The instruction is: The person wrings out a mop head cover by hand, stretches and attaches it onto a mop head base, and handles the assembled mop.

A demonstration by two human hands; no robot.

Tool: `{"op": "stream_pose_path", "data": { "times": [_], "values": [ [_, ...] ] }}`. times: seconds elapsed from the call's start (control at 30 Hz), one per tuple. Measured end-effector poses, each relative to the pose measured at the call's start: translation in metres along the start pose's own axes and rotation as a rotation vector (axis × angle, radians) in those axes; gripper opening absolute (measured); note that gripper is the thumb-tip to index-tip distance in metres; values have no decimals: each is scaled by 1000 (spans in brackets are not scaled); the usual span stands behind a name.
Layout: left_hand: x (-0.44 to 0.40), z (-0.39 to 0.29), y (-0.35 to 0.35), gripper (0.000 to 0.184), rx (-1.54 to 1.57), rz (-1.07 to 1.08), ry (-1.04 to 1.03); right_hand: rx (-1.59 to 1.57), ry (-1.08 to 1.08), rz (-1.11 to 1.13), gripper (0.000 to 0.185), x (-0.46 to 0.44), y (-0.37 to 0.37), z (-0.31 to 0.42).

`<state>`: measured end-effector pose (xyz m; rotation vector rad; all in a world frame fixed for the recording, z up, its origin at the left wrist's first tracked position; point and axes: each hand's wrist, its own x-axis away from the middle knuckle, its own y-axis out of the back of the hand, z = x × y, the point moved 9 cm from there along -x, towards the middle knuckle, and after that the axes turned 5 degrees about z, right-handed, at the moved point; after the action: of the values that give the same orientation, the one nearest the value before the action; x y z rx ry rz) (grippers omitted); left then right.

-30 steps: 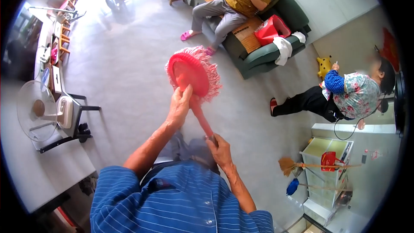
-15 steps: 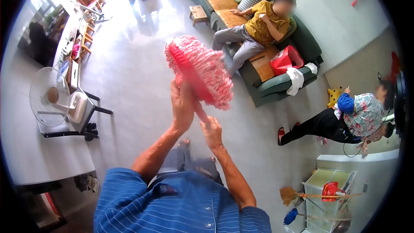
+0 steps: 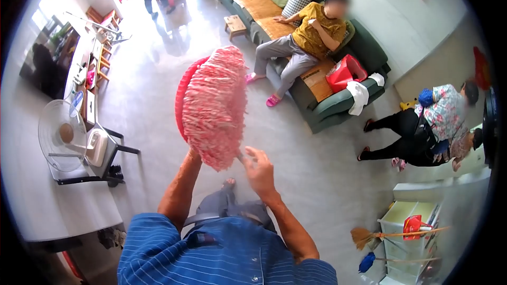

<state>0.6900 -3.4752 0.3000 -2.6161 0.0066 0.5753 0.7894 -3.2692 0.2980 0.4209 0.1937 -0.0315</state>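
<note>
A mop with a red plate and pink-and-white string fringe (image 3: 215, 108) is held up in front of me, its fringe side turned toward the camera. My left hand (image 3: 194, 154) is behind the lower edge of the mop head, mostly hidden; it supports the mop there. My right hand (image 3: 259, 173) is just right of the fringe's lower end, thumb and fingertips closed around a short visible piece of the thin handle, the other fingers bent loosely. The rest of the handle is hidden.
A person sits on the green sofa (image 3: 338, 106) at right, beside a red bag (image 3: 346, 73). Other people stand at far right and top. A fan (image 3: 62, 134) is on a stand at left. A broom (image 3: 363, 237) and blue mop (image 3: 366, 262) lean by a white cabinet (image 3: 396, 243).
The mop head has turned so its fringe faces the camera and has shifted left, covering my left hand. My right hand's fingers have loosened somewhat. The standing person at right has moved.
</note>
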Motion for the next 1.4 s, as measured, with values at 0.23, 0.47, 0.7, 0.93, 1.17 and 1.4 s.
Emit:
{"op": "stream_pose_path", "data": {
  "times": [0.23, 0.47, 0.7, 0.93, 1.17, 1.4],
  "values": [
    [17, -8, 6, 29, 40, -11, 107, 52, 321, -159, 32, 3, 47, 135],
    [46, -20, 23, 29, 37, -50, 178, -100, 525, -135, 46, 2, 9, 204],
    [51, -12, 7, 29, 25, -79, 295, 21, 822, -198, 43, -23, 42, 273],
    [13, 1, -26, 29, 13, -90, 318, -74, 612, -251, 40, -43, 96, 217],
    [-19, 6, -40, 28, -42, -131, 333, -66, 96, -114, 36, -53, 112, 66],
    [-30, 1, -45, 28, -57, -126, 321, 3, 230, -167, 43, -62, 139, 103]
  ]
}}
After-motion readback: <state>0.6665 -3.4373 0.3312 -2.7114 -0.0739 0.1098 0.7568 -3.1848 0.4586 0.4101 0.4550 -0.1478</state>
